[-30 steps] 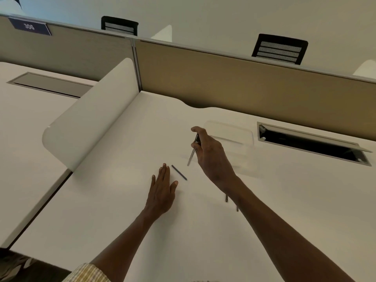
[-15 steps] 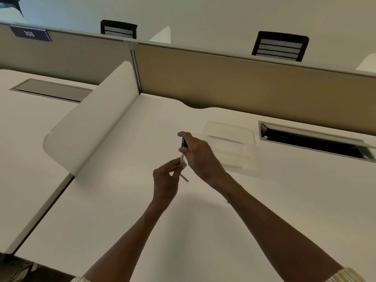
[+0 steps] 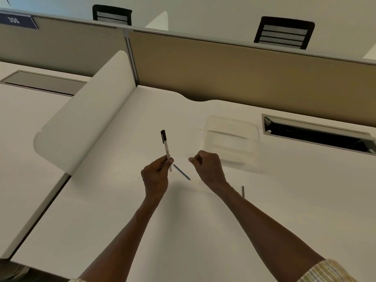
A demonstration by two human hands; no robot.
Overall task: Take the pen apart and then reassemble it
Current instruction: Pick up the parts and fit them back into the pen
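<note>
My left hand [image 3: 156, 176] pinches a white pen barrel [image 3: 166, 148] with a black clip end, holding it nearly upright above the white desk [image 3: 203, 231]. A thin dark refill [image 3: 181, 172] lies on the desk between my hands, slanting down to the right. My right hand [image 3: 209, 167] hovers to the right of the refill with its fingers curled in; nothing shows in it. A small dark pen part [image 3: 243, 191] lies on the desk just right of my right wrist.
A clear plastic tray [image 3: 232, 139] sits behind my right hand. An open cable slot [image 3: 317, 135] is at the right rear. A curved white divider [image 3: 85, 115] borders the desk on the left, a tan partition [image 3: 244, 78] at the back.
The pen barrel passed from my right hand to my left. My left hand rose from lying flat on the desk, and my right hand drew away to the right.
</note>
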